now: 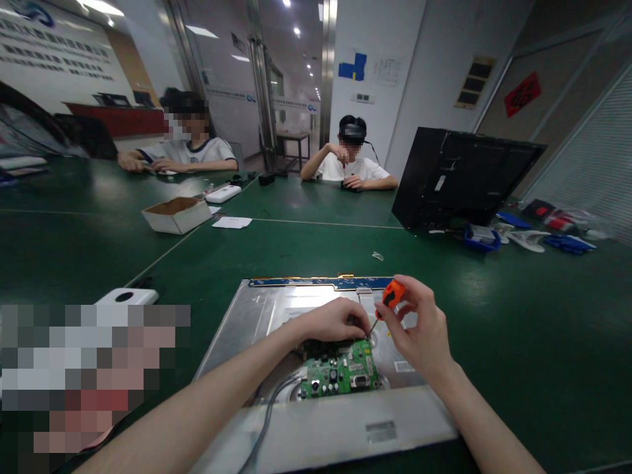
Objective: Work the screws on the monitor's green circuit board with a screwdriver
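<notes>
My right hand [424,329] grips an orange and black screwdriver [394,293], tilted so its shaft points down to the upper right corner of a green circuit board [342,376]. My left hand [338,320] lies over the board's upper part with curled fingers closed near the screwdriver's tip; what they hold, if anything, is hidden. The board sits on the silvery metal back of a flat display panel [237,329]. A narrow blue circuit strip [301,284] runs along the panel's far edge. Grey cables [269,415] lead from the board's left side toward me.
A black monitor [459,178] stands at the right beside a blue tray [481,240]. A cardboard box [176,216] and white paper [232,222] lie farther left. Two people [190,148] sit across the green table [316,247]. A white device [128,296] is at near left.
</notes>
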`<act>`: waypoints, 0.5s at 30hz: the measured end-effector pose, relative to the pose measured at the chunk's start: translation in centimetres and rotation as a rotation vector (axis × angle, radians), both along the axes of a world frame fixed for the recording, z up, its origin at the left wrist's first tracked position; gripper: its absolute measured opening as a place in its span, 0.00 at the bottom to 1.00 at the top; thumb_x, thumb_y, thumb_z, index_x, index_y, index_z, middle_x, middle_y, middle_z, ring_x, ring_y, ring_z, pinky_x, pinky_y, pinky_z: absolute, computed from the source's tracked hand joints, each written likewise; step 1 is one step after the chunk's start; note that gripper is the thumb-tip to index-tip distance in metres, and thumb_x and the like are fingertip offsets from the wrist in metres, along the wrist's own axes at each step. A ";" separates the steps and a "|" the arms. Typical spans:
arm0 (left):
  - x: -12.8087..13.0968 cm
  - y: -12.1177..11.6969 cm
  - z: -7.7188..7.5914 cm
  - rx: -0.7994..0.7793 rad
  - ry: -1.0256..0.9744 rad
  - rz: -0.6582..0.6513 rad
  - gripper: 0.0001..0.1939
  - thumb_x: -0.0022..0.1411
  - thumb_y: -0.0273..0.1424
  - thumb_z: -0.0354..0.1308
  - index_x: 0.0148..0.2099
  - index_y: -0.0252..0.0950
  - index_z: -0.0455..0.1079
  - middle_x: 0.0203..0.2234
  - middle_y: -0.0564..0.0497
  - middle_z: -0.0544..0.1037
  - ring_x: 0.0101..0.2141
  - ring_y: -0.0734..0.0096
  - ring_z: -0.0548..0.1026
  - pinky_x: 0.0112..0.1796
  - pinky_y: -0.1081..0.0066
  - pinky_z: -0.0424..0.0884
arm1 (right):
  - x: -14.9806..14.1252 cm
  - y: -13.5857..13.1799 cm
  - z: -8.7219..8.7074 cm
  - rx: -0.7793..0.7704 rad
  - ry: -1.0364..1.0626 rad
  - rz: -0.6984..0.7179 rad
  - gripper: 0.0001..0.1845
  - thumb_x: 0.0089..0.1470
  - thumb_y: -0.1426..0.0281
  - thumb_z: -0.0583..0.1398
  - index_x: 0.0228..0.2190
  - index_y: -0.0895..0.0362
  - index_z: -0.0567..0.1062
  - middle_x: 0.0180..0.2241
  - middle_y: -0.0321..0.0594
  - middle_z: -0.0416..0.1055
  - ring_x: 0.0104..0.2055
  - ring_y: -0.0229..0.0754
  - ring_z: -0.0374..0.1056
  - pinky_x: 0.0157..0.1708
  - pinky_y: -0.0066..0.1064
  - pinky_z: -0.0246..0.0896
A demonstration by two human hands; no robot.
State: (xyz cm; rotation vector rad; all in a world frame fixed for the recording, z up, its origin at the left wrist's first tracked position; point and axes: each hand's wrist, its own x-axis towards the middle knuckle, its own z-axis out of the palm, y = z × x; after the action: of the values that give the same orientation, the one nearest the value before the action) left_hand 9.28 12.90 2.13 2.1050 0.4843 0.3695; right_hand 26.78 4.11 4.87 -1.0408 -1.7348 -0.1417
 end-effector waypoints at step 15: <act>0.0 0.0 0.0 -0.035 -0.009 0.009 0.05 0.55 0.19 0.63 0.32 0.33 0.76 0.26 0.55 0.76 0.29 0.72 0.73 0.33 0.76 0.67 | 0.0 0.1 -0.1 -0.004 0.011 0.008 0.22 0.61 0.68 0.61 0.55 0.51 0.62 0.35 0.38 0.72 0.28 0.39 0.73 0.21 0.27 0.71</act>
State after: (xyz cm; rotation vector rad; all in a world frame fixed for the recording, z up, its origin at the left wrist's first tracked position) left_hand 9.31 12.93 2.09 2.0667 0.4920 0.3732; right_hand 26.81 4.22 4.72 -1.0360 -1.7293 -0.1273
